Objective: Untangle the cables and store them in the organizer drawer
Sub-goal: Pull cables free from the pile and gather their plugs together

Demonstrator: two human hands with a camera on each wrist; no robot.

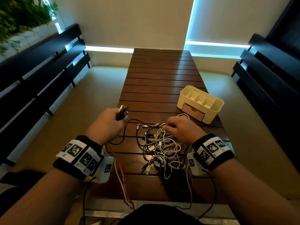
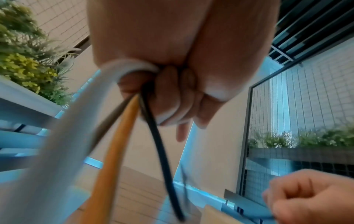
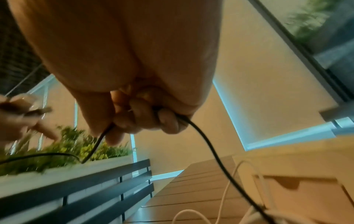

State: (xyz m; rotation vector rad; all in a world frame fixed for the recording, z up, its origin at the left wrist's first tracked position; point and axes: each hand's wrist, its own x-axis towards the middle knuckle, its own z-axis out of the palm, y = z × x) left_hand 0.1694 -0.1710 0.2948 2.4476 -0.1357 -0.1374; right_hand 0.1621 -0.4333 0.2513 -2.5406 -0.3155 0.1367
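A tangle of black and white cables (image 1: 160, 151) lies on the slatted wooden table (image 1: 162, 75) in front of me. My left hand (image 1: 112, 120) is raised at the table's left edge, gripping a bunch of cables (image 2: 138, 106): white, orange and black strands, with plug ends (image 1: 122, 111) sticking out above the fist. A black cable (image 1: 129, 127) runs from it to the pile. My right hand (image 1: 177, 127) rests at the pile's far side and pinches a thin black cable (image 3: 206, 148). The cream organizer (image 1: 201, 103) stands right of the pile, its drawer (image 1: 193, 111) closed.
Dark slatted benches (image 1: 40, 75) run along both sides of the table. Green plants (image 1: 19, 17) stand at the far left. Thin wires from my wristbands hang over the table's near edge. The far half of the table holds nothing.
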